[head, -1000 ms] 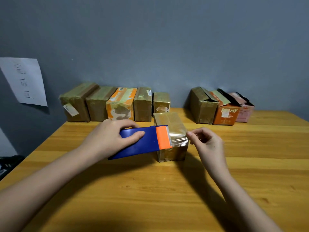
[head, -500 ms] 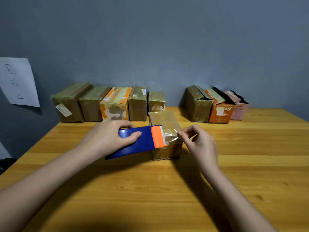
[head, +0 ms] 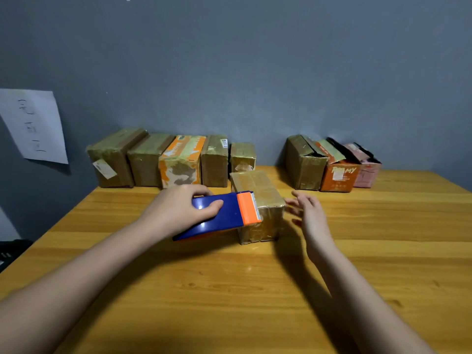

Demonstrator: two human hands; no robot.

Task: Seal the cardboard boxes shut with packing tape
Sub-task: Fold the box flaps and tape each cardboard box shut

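Observation:
A small brown cardboard box (head: 265,200), wrapped in clear tape, stands in the middle of the wooden table (head: 229,290). My left hand (head: 178,210) grips a blue tape dispenser (head: 217,215) whose orange toothed end touches the box's left top edge. My right hand (head: 310,213) hovers just right of the box, fingers spread and relaxed, holding nothing.
Several taped boxes (head: 158,162) line the grey wall at the back left. Three boxes with loose flaps (head: 332,164) stand at the back right. A sheet of paper (head: 33,126) hangs on the wall at the left.
My right hand has let go of the tape end and drawn back to the right with fingers spread. The tape now lies on the box. The dispenser stays at the box's left edge.

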